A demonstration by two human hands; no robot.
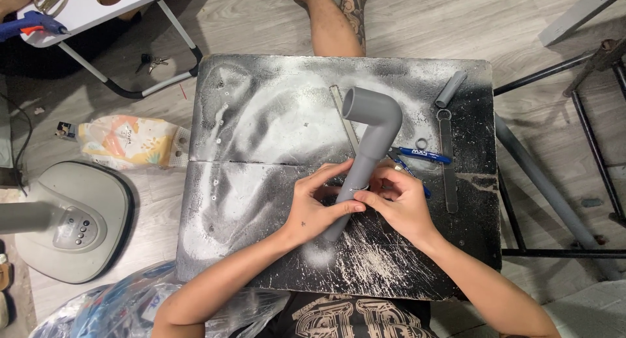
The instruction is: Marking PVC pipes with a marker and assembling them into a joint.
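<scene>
Head view: black work board (pixel 261 116), dusted white, sits low on a wood floor. On it: metal ruler (pixel 343 116) partly under the elbow, short grey tube (pixel 451 88) top right, flat grey strip (pixel 447 165) down the right side, small ring (pixel 421 143), blue pen (pixel 422 155) just beside the pipe. Off-board left: fan base (pixel 72 220) and a printed bag (pixel 127 142); metal frame legs on the right.

Grey pipe with elbow (pixel 372 132) lies diagonally mid-board. Left hand (pixel 316 204) wraps the lower shaft, fingers closed around it. Right hand (pixel 398 198) pinches something small against the shaft; can't tell what.

Left half of the board is bare; the right edge is crowded.
</scene>
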